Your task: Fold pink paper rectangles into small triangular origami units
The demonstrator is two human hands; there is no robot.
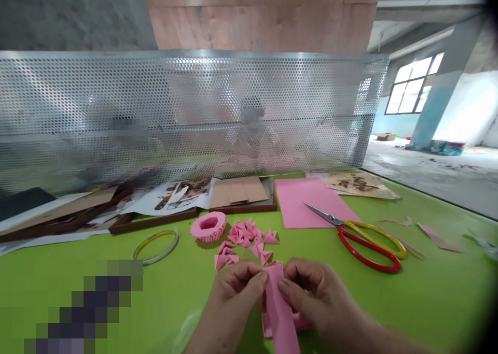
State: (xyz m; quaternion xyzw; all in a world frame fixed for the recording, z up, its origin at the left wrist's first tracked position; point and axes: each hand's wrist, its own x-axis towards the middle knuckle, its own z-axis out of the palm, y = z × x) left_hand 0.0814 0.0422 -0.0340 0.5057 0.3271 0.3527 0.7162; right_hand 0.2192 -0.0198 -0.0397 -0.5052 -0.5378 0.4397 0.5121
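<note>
A long folded strip of pink paper (pixel 280 312) is pinched between both hands over the green table. My left hand (pixel 239 294) grips its left edge near the top, thumb against the paper. On the right edge, my right hand (pixel 315 297) presses thumb and fingers together. More pink paper shows partly behind the strip, under my hands. Just beyond lies a pile of small folded pink paper triangles (pixel 246 234). A pink ring of folded paper pieces (pixel 209 227) sits to their left.
Scissors (pixel 339 222) with red and yellow handles lie at right, partly on a pink sheet (pixel 299 201). A roll of tape (pixel 176 238) is at left. Picture frames (pixel 155 222) and prints line the back, before a perforated metal screen (pixel 194 110). Paper scraps (pixel 438 237) lie far right.
</note>
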